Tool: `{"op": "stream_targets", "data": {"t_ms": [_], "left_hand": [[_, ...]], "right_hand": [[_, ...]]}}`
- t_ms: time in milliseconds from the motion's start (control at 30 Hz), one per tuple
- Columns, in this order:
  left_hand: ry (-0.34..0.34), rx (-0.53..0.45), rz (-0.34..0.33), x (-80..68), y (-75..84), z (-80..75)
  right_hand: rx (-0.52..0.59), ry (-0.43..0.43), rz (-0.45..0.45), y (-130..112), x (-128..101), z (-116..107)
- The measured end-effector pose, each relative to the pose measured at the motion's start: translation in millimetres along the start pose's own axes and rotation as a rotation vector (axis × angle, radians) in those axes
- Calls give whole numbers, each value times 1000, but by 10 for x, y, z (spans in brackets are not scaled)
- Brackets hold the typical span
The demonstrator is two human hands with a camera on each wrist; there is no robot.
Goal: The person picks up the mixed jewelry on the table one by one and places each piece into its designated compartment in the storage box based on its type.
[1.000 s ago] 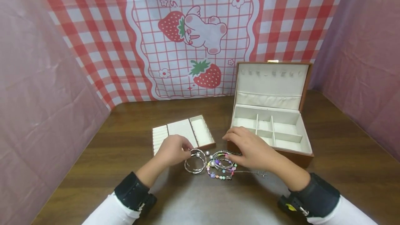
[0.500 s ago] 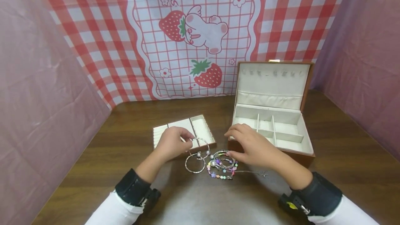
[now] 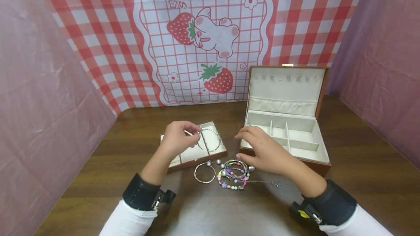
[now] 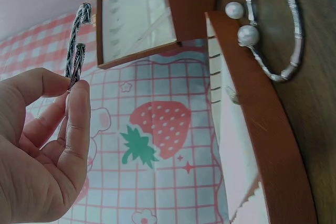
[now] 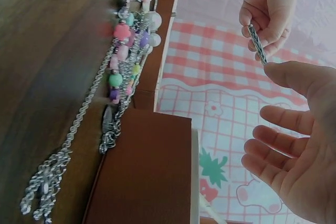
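Left hand (image 3: 178, 142) lifted the twisted bangle (image 3: 210, 139) toward 12 o'clock, over the tray (image 3: 214, 152), pinching its rim. Looks light, stiff, slippery. Right hand (image 3: 264, 152) hovers spread.

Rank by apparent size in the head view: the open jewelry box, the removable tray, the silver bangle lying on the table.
1. Open jewelry box
2. Removable tray
3. Silver bangle, clearly smallest

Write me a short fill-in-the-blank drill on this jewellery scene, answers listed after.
1. The left hand pinches a twisted silver ____ above the tray.
2. The jewellery box stands with its lid ____.
3. The beaded bracelets lie on the ____, beside the right hand.

Missing words: bangle; open; table
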State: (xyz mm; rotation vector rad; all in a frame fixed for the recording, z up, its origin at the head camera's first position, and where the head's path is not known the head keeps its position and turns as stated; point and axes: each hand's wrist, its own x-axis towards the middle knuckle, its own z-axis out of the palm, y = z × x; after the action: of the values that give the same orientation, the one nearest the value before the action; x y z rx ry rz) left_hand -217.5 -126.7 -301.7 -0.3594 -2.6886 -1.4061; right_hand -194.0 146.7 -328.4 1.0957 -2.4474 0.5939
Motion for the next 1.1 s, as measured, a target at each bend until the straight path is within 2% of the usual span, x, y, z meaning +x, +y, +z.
{"op": "stream_targets", "data": {"t_ms": [300, 567, 700, 867, 967, 1100], "left_hand": [[47, -60, 14, 20, 68, 88], [64, -130, 37, 52, 167, 187], [82, -138, 52, 68, 204, 225], [116, -102, 44, 66, 231, 290], [131, -76, 64, 58, 239, 339], [133, -52, 104, 32, 256, 391]], "right_hand": [[32, 69, -22, 8, 87, -40], [87, 136, 28, 1, 162, -77], [157, 150, 133, -13, 170, -97], [319, 163, 299, -34, 185, -102], [407, 160, 355, -50, 193, -96], [460, 152, 411, -63, 188, -77]]}}
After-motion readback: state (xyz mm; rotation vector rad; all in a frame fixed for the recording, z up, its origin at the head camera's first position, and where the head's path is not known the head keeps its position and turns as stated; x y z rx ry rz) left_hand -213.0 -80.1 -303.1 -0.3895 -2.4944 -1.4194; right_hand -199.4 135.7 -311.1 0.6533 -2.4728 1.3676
